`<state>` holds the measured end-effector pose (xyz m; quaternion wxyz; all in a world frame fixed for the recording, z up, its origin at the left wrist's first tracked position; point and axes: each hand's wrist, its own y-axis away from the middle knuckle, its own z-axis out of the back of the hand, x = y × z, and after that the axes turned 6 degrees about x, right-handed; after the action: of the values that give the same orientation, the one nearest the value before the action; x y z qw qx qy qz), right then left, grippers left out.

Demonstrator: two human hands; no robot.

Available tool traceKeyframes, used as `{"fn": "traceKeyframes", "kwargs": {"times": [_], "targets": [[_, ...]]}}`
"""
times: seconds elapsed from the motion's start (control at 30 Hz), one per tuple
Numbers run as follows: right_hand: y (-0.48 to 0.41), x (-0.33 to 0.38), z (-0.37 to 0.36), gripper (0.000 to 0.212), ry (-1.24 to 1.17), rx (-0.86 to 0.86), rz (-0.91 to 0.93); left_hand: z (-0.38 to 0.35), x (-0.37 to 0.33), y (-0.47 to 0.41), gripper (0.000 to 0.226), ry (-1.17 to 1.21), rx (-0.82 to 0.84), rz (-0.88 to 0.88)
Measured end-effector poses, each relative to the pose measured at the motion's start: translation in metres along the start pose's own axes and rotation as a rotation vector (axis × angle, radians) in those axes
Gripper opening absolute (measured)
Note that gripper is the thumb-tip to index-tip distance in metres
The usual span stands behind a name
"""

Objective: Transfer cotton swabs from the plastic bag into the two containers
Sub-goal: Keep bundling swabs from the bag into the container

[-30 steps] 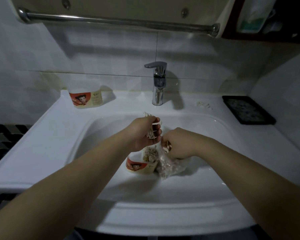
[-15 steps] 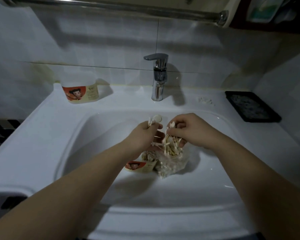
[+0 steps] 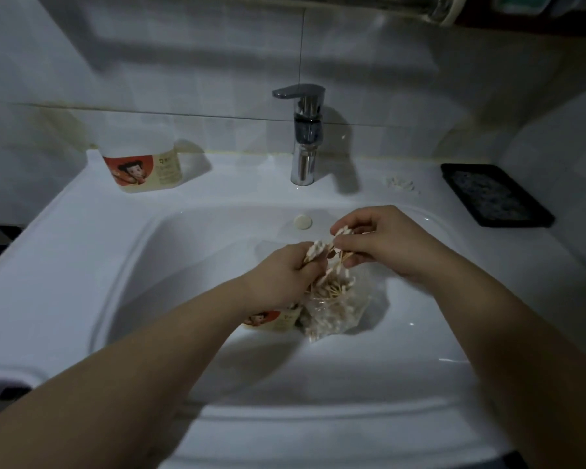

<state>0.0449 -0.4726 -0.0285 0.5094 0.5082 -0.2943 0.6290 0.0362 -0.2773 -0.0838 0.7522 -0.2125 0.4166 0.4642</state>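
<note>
The cotton swabs (image 3: 332, 291) are lying mostly in the clear plastic bag (image 3: 347, 316), which is slumping in the bowl of the white sink (image 3: 183, 299) with its mouth turned up toward the hands. The left hand (image 3: 278, 282) is gripping a bundle of swabs above that mouth, its fingers (image 3: 313, 267) curling around the sticks while the white tips are poking out above the fist. The right hand (image 3: 386, 242) is meeting it just above the bag, its fingers (image 3: 351, 248) pinching a few swabs beside the same bundle; whether it is parting them or straightening them cannot be told.

Just left of the bag, the near container (image 3: 274, 321) is standing half hidden under the left wrist, its opening out of sight. The second container (image 3: 142, 167) is standing well apart on the sink ledge at the back left, with the faucet (image 3: 305, 137) behind the bowl and a black tray (image 3: 494, 196) lying at the far right.

The step in hand appears to be gathering a handful from the bag. The next move is likely calling for squaring the sticks into one direction, carrying them over the near container's mouth and lowering them in upright, since a loose grip is risking strays dropping into the bowl.
</note>
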Motion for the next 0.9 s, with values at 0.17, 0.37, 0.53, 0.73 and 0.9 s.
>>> {"fn": "traceKeyframes", "kwargs": {"times": [0.17,0.37,0.53,0.73,0.9], "targets": [[0.0,0.002,0.014,0.008,-0.06,-0.069,0.014,0.001,0.0,-0.001,0.025,0.057,-0.016,0.075],[0.006,0.001,0.023,0.01,0.119,-0.041,0.019,-0.002,0.0,-0.002,0.022,0.248,-0.134,0.124],[0.007,-0.001,0.001,0.009,0.401,0.081,-0.018,-0.001,-0.004,-0.004,0.022,0.43,-0.254,0.118],[0.002,-0.01,-0.023,0.028,0.684,0.146,-0.055,-0.005,-0.009,-0.007,0.017,0.864,-0.256,0.097],[-0.005,-0.014,-0.034,0.029,0.715,0.074,-0.01,-0.005,-0.016,-0.007,0.011,1.134,-0.242,0.067]]}}
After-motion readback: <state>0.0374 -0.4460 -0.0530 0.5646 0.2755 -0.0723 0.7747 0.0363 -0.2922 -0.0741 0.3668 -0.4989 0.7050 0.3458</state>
